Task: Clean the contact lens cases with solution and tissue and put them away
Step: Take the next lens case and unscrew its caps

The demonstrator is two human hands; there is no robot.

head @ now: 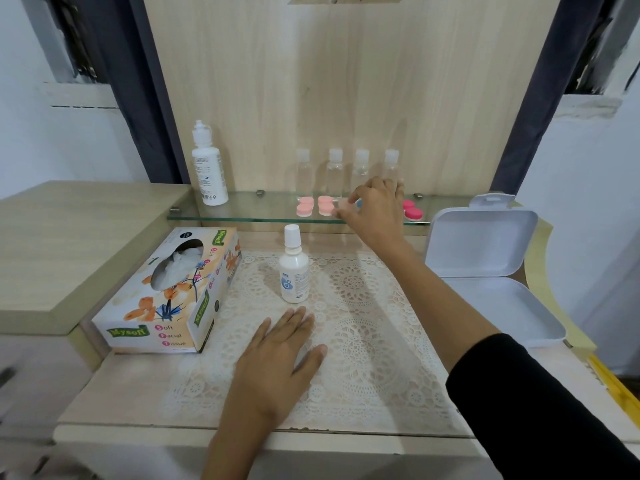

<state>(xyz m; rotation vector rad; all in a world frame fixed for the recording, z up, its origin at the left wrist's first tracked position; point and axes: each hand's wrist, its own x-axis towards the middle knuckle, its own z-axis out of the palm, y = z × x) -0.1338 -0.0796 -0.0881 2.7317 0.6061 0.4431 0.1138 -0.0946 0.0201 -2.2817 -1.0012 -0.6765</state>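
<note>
A pale wood-look surface [121,386] carries a white lace mat [363,327]. Behind it a glass shelf [242,216] runs along a light wood-grain back panel [346,81], with white walls [27,140] and dark curtains [145,98] to either side. The left hand [284,351] lies flat on the mat, fingers straight, just in front of the small solution bottle [293,271]. The right hand [375,209], on an arm in a black sleeve [536,393], is over the shelf with its fingers curled. Its thumb and forefinger are drawn close together just beside the pale pink lens cases [325,205]. Whether they pinch anything cannot be told, since the spot between the fingertips is blurred. That hand covers the base of the rightmost of the clear bottles [304,174] and part of a deeper pink lens case [412,211]. A speck of blue beside its knuckles is too hidden to name. The print on the bottle labels is too small to read. On the shelf stand four clear bottles with white caps, one tall white bottle [207,168], two pale pink lens cases and one deeper pink one. On the surface are one solution bottle, one tissue box [169,292] with tissue showing at its slot, and one white hinged box [498,306] lying open at the right.
</note>
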